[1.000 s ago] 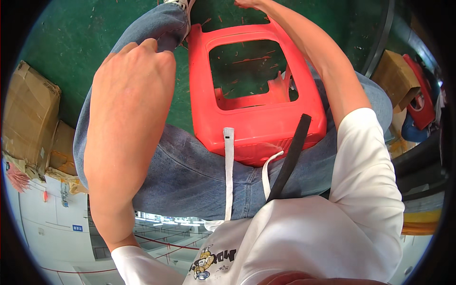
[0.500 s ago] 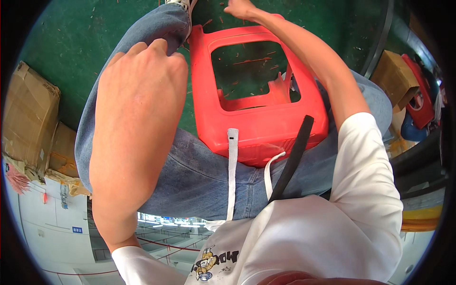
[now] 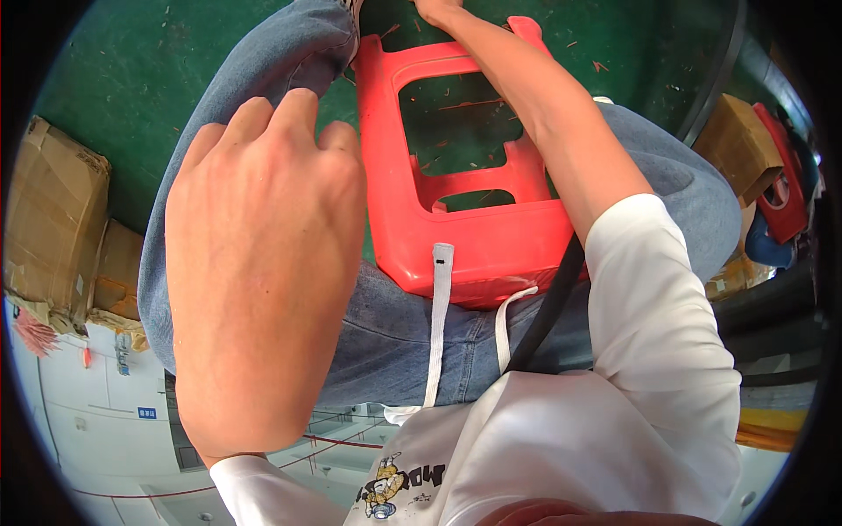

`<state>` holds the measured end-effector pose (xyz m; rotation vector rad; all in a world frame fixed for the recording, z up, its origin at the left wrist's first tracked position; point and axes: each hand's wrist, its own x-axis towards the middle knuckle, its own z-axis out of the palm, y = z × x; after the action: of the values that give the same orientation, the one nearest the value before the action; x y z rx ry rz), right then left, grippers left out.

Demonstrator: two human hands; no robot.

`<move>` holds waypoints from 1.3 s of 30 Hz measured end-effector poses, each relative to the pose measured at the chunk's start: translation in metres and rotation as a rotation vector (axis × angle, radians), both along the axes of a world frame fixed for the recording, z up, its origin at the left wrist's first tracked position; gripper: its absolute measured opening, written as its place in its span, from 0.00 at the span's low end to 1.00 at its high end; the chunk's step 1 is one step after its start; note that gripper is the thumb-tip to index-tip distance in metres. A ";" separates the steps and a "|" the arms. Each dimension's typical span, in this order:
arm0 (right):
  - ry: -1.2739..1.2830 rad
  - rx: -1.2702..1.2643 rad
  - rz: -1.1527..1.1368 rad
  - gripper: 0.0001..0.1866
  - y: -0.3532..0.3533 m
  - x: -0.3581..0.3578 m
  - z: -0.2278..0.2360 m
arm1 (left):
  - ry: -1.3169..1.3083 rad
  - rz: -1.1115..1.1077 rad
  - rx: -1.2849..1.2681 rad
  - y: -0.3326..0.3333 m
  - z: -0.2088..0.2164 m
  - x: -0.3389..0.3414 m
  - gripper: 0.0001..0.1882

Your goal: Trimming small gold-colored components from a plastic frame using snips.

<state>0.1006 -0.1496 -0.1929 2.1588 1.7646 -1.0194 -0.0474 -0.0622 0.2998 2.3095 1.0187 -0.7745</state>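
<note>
My left hand (image 3: 267,188) is raised in the foreground, large in view, with its back toward me. Its fingers curl down into a closed fist, so the tips and anything in them are hidden. My right arm reaches forward across a red plastic stool (image 3: 478,245) between my legs. At the top edge, my right hand (image 3: 438,10) is mostly cut off, beyond the stool's far edge, and its fingers do not show. The stool has open, framed sides, and the green floor shows through it. Neither hand visibly touches it.
Cardboard boxes (image 3: 57,206) stand at the left. Another carton (image 3: 735,149) and a red plastic item (image 3: 781,197) are at the right. Small reddish scraps lie on the green floor (image 3: 132,79). A white drawstring (image 3: 440,324) and a black strap (image 3: 548,316) hang over my lap.
My left hand has come slightly lower and nearer. My right hand has moved further up, partly out of view, and its forearm has shifted left over the stool.
</note>
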 end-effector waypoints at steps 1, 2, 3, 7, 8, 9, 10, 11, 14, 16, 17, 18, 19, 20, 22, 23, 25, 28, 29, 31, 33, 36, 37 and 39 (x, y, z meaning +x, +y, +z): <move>-0.058 0.033 0.038 0.12 0.002 0.009 -0.002 | -0.013 0.004 0.000 0.001 -0.001 0.002 0.06; -0.086 0.040 0.044 0.12 0.002 0.030 -0.001 | -0.042 0.010 0.007 0.001 -0.002 0.006 0.06; 0.005 0.059 0.105 0.14 -0.008 0.011 0.014 | -0.033 0.010 0.007 -0.002 -0.007 0.002 0.06; 0.264 -0.234 0.230 0.19 0.003 -0.014 0.092 | -0.040 0.046 -0.047 -0.003 -0.006 -0.008 0.06; 0.355 -0.427 0.299 0.24 0.010 -0.041 0.140 | 0.013 0.049 -0.055 -0.005 -0.001 -0.021 0.06; 0.380 -0.441 0.353 0.22 0.011 -0.034 0.166 | 0.040 0.030 -0.051 -0.001 0.003 -0.020 0.07; 0.432 -0.440 0.424 0.19 0.003 -0.024 0.188 | 0.065 0.013 -0.041 -0.002 0.007 -0.019 0.07; 0.467 -0.663 0.475 0.17 0.001 -0.024 0.207 | 0.058 0.015 -0.037 -0.001 0.008 -0.018 0.07; 0.698 -1.312 0.196 0.14 -0.051 -0.030 0.187 | 0.012 0.015 -0.034 0.002 0.008 -0.013 0.07; 0.702 -1.410 0.132 0.12 -0.088 -0.063 0.169 | -0.010 0.059 -0.022 0.000 0.010 -0.019 0.07; 0.641 -1.421 0.094 0.12 -0.110 -0.078 0.148 | 0.000 0.061 -0.016 -0.001 0.011 -0.021 0.07; 0.548 -1.432 0.020 0.12 -0.136 -0.068 0.122 | -0.055 0.048 -0.007 0.000 0.004 -0.012 0.06; 0.500 -1.378 0.007 0.12 -0.150 -0.076 0.106 | -0.075 0.043 0.013 0.000 0.003 -0.014 0.07; 0.418 -1.273 -0.038 0.12 -0.174 -0.062 0.078 | -0.101 0.034 0.027 0.003 -0.005 -0.003 0.07; 0.332 -1.069 -0.079 0.12 -0.206 -0.069 0.043 | -0.039 0.060 -0.053 0.007 -0.001 -0.004 0.07; 0.341 -1.000 -0.072 0.12 -0.216 -0.097 0.035 | 0.056 0.088 -0.115 0.010 0.006 -0.014 0.07; 0.256 -0.826 -0.108 0.12 -0.244 -0.090 0.007 | 0.040 0.120 -0.127 0.014 0.011 -0.014 0.07; 0.223 -0.709 -0.145 0.13 -0.266 -0.093 -0.014 | 0.048 0.144 -0.180 0.016 0.018 -0.015 0.07; 0.238 -0.683 -0.159 0.13 -0.275 -0.103 -0.013 | 0.074 0.140 -0.198 0.017 0.022 -0.012 0.07; 0.267 -0.646 -0.183 0.13 -0.284 -0.119 -0.019 | 0.107 0.121 -0.198 0.016 0.027 -0.008 0.07; 0.282 -0.598 -0.187 0.14 -0.294 -0.131 -0.022 | 0.106 0.099 -0.177 0.017 0.030 -0.004 0.07; 0.257 -0.526 -0.175 0.14 -0.321 -0.128 -0.028 | 0.105 0.102 -0.188 0.015 0.021 -0.005 0.07; 0.311 -0.683 -0.389 0.20 -0.321 -0.129 -0.030 | 0.132 0.106 -0.222 0.016 0.022 -0.004 0.07; 0.200 -0.544 -0.297 0.16 -0.295 -0.088 -0.056 | 0.009 0.101 -0.136 0.020 0.030 0.001 0.06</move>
<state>0.0122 -0.4448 -0.2486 2.0379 1.0601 -1.6104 -0.0463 -0.0424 0.3302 2.1245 1.0448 -0.7890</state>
